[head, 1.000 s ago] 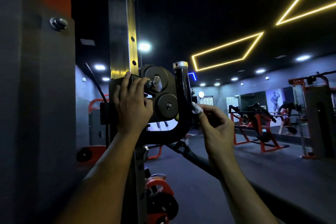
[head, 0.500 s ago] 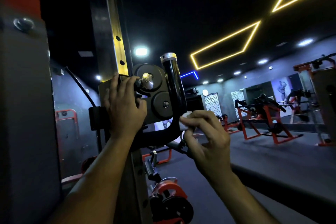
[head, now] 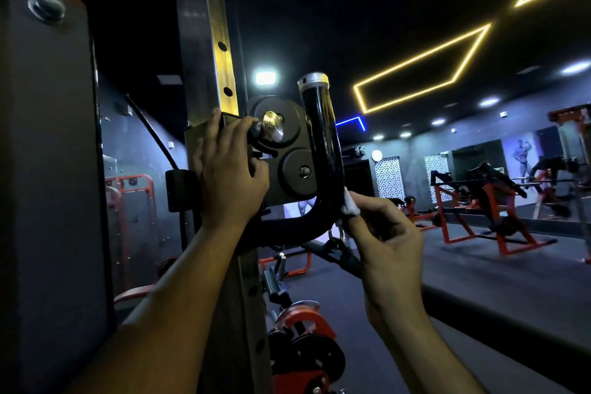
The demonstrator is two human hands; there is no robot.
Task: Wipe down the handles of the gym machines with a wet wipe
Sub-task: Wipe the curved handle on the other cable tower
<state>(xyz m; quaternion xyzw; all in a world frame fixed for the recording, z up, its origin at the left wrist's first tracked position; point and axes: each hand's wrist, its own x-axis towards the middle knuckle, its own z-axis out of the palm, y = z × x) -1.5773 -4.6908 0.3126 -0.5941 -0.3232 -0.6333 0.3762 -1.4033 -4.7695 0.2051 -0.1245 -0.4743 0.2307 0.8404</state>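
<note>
- Two hands work: the left hand (head: 228, 169) clamps the pulley carriage (head: 281, 153) on the upright.
- Right hand (head: 383, 233) pinches the wet wipe (head: 349, 207) against the J-shaped handle (head: 323, 150), just right of its lower bend.
- Handle's long axis rises from the wipe to the capped end; I judge the right hand's next stroke runs upward.

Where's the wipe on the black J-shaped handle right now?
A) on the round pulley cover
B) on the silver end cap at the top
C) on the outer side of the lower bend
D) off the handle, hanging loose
C: the right hand pinches the white wipe against the outer side of the handle where it starts to curve, well below the silver cap.
</note>
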